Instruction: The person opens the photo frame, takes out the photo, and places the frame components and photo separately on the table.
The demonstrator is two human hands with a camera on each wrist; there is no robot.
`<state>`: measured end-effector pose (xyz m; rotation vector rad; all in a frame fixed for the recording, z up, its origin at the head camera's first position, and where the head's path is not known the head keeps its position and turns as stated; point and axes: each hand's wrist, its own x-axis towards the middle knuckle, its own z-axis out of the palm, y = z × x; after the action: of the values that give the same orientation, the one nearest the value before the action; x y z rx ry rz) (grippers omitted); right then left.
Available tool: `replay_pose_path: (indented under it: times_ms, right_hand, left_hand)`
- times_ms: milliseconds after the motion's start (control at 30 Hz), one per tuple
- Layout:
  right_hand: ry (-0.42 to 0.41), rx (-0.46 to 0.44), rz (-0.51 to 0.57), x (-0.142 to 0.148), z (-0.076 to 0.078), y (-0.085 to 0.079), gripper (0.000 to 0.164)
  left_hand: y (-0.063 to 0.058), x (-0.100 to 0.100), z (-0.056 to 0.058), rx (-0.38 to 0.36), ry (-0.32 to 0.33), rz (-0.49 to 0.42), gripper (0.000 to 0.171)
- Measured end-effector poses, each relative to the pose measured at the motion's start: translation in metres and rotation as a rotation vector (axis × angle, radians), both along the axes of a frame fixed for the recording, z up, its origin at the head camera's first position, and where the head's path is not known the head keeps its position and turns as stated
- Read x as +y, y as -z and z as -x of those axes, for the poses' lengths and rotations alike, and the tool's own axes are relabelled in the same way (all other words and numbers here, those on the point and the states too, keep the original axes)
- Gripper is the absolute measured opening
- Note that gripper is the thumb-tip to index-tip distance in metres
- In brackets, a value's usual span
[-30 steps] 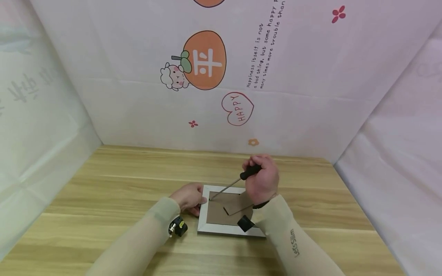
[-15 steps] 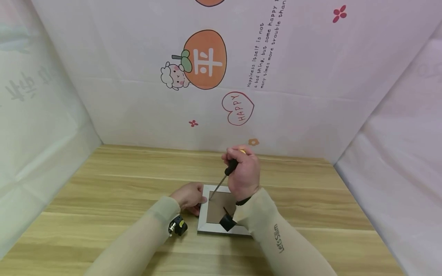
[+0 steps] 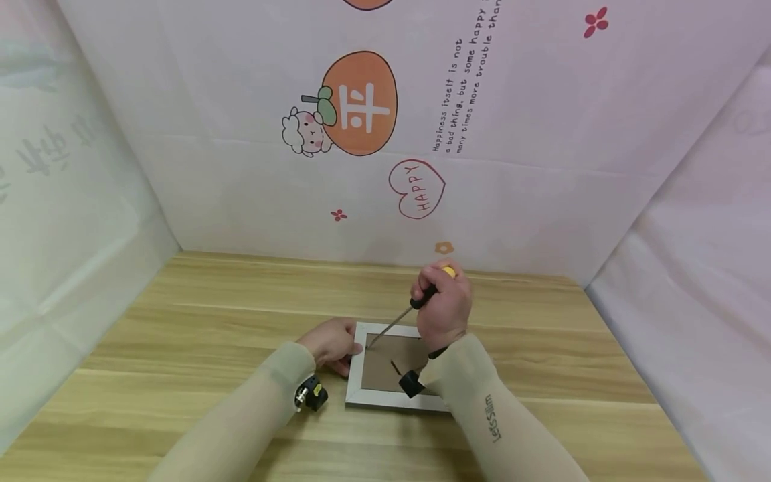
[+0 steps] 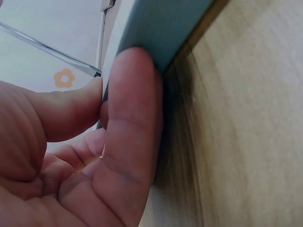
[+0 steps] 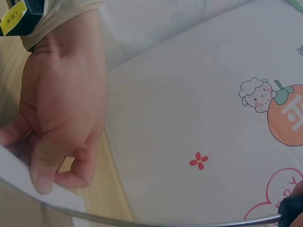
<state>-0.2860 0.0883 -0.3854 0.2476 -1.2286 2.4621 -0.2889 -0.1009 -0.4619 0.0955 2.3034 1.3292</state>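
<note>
A picture frame [image 3: 355, 378] with a white border lies back up on the table, its brown backing board [image 3: 376, 371] showing. My left hand [image 3: 330, 343] grips its left side, thumb on the border and fingers against the outer edge, as the left wrist view also shows. In my right hand [image 3: 444, 308] is a screwdriver [image 3: 391, 326] with a black and yellow handle, held in curled fingers. Its shaft slants down to the left. The tip meets a small dark tab [image 4: 98, 73] at the border's inner left edge, close by the left thumb. My right forearm hides the frame's right part.
A wood-grain table [image 3: 199, 348] carries the frame. White printed cloth [image 3: 512, 201] stands behind it and along both sides. A short dark strip [image 3: 395, 367] shows on the backing. Each wrist bears a small black camera [image 3: 314, 395].
My right hand swung left, making the screwdriver steeper, then came partway back right, lowering its slant. The tip stayed at the same inner edge. The left hand and frame have not moved.
</note>
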Motion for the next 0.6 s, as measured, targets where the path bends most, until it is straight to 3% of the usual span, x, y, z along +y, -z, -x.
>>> replay_pose_path:
  times_ms: [600]
  right_hand:
    - [-0.040, -0.069, -0.149, -0.043, 0.002, -0.022, 0.019]
  left_hand:
    - [0.006, 0.000, 0.007, -0.019, -0.012, 0.000, 0.012]
